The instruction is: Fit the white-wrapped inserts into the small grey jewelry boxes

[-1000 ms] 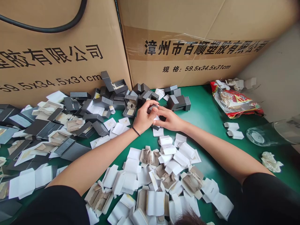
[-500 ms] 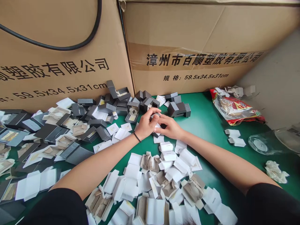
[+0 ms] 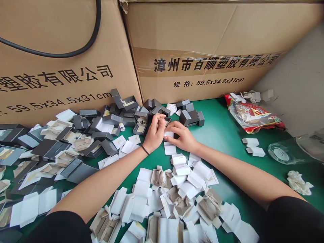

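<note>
My left hand (image 3: 155, 134) is curled round a small dark grey hinged box (image 3: 167, 120), which shows only in part behind the fingers. My right hand (image 3: 182, 136) meets it from the other side, its thumb and fingers closed about a white card insert (image 3: 168, 134) at the front of the box. Just below the hands a white card piece (image 3: 169, 149) lies on the green table (image 3: 212, 123). Close by on the left stands an open grey box (image 3: 141, 123) with a pale lining.
Dark grey boxes (image 3: 53, 144) and card inserts crowd the left side. Folded white cards (image 3: 167, 199) are heaped in front. Two large cartons (image 3: 202, 30) stand behind. At right lie a red food bag (image 3: 253, 114), a clear plastic cup (image 3: 280, 152) and crumpled tissue (image 3: 299, 183).
The right hand has drawn slightly away from the left, and more of the white insert and dark box shows between them. The whole view has shifted slightly.
</note>
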The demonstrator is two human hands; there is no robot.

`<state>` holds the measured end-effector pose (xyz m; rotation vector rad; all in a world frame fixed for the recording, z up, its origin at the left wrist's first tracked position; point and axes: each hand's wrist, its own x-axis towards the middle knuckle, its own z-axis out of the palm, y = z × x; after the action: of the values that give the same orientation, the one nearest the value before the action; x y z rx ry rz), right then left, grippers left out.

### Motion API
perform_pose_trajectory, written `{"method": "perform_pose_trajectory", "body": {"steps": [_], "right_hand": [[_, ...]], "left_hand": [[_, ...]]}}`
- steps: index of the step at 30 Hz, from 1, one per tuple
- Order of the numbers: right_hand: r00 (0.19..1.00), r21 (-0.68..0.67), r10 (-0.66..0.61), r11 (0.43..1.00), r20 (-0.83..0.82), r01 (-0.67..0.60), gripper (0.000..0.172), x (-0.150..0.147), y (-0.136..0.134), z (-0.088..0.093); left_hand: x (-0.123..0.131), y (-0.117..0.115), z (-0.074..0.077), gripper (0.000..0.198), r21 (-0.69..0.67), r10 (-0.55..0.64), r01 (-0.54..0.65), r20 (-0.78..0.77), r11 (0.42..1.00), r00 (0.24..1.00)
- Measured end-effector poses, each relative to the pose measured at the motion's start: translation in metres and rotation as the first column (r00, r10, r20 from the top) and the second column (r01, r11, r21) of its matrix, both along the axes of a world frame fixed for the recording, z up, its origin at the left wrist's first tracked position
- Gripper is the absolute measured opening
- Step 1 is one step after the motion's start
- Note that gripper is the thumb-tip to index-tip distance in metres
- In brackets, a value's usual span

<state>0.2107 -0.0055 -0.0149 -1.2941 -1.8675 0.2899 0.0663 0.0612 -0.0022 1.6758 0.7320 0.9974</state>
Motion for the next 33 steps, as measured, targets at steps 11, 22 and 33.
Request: {"method": "perform_pose_trajectory", "body": {"steps": [11, 22, 33], "right_hand": [[0.913, 0.147, 0.081, 0.978, 0.4, -0.151, 0.027, -0.002, -0.005, 0.011], [0.934, 0.096, 0.105, 0.985, 0.342, -0.146, 0.031, -0.01, 0.002, 0.011], [0.926, 0.333, -0.019, 0.935, 0.378, -0.117, 0.021, -0.02, -0.001, 0.008]], "left_hand": [[0.0, 0.004, -0.003, 0.078, 0.022, -0.047, 0.047, -0.024, 0.999, 0.999], [0.0, 0.007, -0.001, 0.082, -0.043, -0.048, 0.047, -0.04, 0.998, 0.998], [-0.001, 0.009, -0.006, 0.073, -0.015, -0.074, 0.073, -0.045, 0.997, 0.996]]}}
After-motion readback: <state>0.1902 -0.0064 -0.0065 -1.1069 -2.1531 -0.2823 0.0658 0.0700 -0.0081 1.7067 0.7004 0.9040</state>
